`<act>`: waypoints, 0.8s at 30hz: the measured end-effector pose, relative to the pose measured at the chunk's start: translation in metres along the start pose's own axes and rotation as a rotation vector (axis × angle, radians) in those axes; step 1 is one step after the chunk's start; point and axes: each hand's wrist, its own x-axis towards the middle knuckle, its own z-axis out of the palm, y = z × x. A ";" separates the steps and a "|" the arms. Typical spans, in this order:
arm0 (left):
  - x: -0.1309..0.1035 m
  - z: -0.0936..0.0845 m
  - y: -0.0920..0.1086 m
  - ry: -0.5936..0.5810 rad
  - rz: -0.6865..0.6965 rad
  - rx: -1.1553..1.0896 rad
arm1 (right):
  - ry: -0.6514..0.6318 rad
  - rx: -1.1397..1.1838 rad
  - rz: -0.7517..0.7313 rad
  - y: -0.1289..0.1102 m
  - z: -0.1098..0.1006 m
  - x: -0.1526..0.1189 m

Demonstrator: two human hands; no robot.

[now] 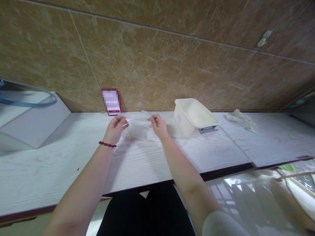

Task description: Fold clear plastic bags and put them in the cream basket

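Between my two hands stretches a thin, see-through white sheet [137, 128]; it looks like soft plastic film or a bag, but I cannot tell which. My left hand [115, 129], below a phone leaning on the wall, pinches its upper left edge with thumb and fingers. The upper right edge is pinched by my right hand [159, 127], left of a white plastic bin. The sheet hangs down over the white wood-grain counter [137, 164]. A dark red braided bracelet [107, 144] circles my left wrist.
The phone [112, 101] and white bin [190, 118] stand by the marbled tile wall [152, 62]. Crumpled whitish material [240, 119] lies farther right. At the left sit a white box [36, 121] and a blue loop [29, 104]. A hook [264, 37] is on the wall.
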 end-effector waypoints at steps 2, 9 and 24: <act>0.001 -0.002 -0.003 0.023 0.085 0.025 | 0.003 -0.001 -0.053 -0.002 -0.001 -0.002; -0.001 -0.007 -0.001 0.009 0.223 0.075 | -0.027 -0.020 -0.132 -0.007 -0.006 -0.008; 0.009 -0.016 -0.011 0.099 -0.167 0.179 | -0.346 -0.065 -0.188 -0.019 -0.015 -0.007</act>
